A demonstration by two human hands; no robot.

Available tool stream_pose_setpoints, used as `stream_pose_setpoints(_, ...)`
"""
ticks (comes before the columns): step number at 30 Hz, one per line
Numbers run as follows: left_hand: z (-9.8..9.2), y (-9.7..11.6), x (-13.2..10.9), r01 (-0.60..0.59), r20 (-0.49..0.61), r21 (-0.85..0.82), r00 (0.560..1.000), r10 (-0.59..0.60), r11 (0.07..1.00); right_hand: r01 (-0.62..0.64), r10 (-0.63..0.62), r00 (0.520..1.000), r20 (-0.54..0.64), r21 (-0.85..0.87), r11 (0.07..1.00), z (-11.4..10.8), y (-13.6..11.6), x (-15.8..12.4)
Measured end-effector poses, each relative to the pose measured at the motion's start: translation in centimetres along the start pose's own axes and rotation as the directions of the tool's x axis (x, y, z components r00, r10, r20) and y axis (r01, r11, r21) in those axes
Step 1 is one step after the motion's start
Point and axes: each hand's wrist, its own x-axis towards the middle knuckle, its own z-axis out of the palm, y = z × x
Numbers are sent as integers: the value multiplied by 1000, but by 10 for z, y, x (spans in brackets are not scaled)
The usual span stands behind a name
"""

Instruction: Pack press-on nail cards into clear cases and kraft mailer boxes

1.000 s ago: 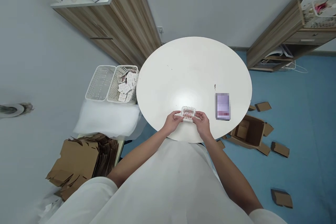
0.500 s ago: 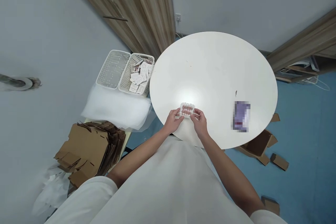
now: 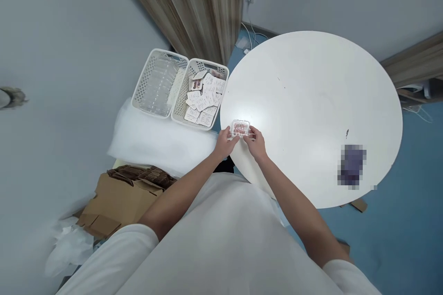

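Observation:
A small clear plastic box (image 3: 240, 127) with rows of reddish pieces showing through it is held near the left edge of the round white table (image 3: 311, 83). My left hand (image 3: 224, 143) grips its left side, thumb at the near edge. On the opposite side my right hand (image 3: 255, 142) has its fingers closed on the box's right edge. What the reddish pieces are is too small to make out.
Left of the table stand a white basket of clear plastic boxes (image 3: 159, 83) and a white basket of printed cards (image 3: 204, 101). White foam sheets (image 3: 162, 140) and folded cardboard boxes (image 3: 117, 203) lie nearer me. A blurred purple item (image 3: 352, 165) rests on the table's right.
My view has turned left, so the table and purple item appear farther right and the baskets larger. Both hands still hold the clear box, which has shifted slightly toward the table's left edge.

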Motion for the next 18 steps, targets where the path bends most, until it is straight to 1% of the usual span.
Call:
stream_pose_setpoints(4,-10,2,26,1,5,9,1000,-1,1000,-4,4,1000,1,-35,999,17,-5,23)
stream_pose_setpoints(7,-12,4,38,4,3,-2,1000,-4,1000,-4,4,1000,-6,-47,999,24,-9,35)
stream_pose_setpoints(12,-12,5,45,-7,9,-30,1000,7,1000,33,-34,999,-18,-59,998,29,-11,46)
stream_pose_setpoints(18,-10,5,48,-54,-11,-91,999,53,994,64,-68,997,-40,-102,993,34,-16,50)
